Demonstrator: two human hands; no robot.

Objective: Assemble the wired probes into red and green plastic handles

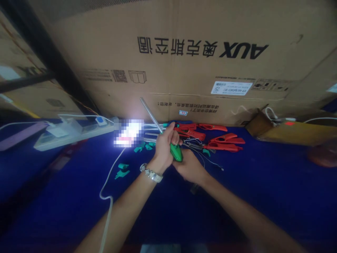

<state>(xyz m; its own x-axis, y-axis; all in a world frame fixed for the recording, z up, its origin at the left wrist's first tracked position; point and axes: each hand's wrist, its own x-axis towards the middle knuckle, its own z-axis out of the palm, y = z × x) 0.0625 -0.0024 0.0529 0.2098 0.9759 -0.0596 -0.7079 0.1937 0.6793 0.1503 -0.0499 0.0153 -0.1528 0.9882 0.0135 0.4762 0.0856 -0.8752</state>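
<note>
My left hand [165, 146], with a watch-like band on its wrist, is closed around a long-nosed lighter that has a green body [176, 153] and a thin metal tube [150, 114]. The tube slants up to the left. My right hand [189, 163] is closed at the lower end of the green body, its fingertips partly hidden behind it. Beyond my hands lie several red lighters [223, 142] with metal tubes. Small green plastic pieces [122, 174] are scattered to the left on the blue tabletop [147, 225].
A bright, pixelated phone-like object [129, 133] stands left of my hands, its white cable [105, 196] running toward me. Further left is a power strip [76, 133] with plugs. A large cardboard box [184, 77] walls off the back. An opened smaller box [284, 130] sits right.
</note>
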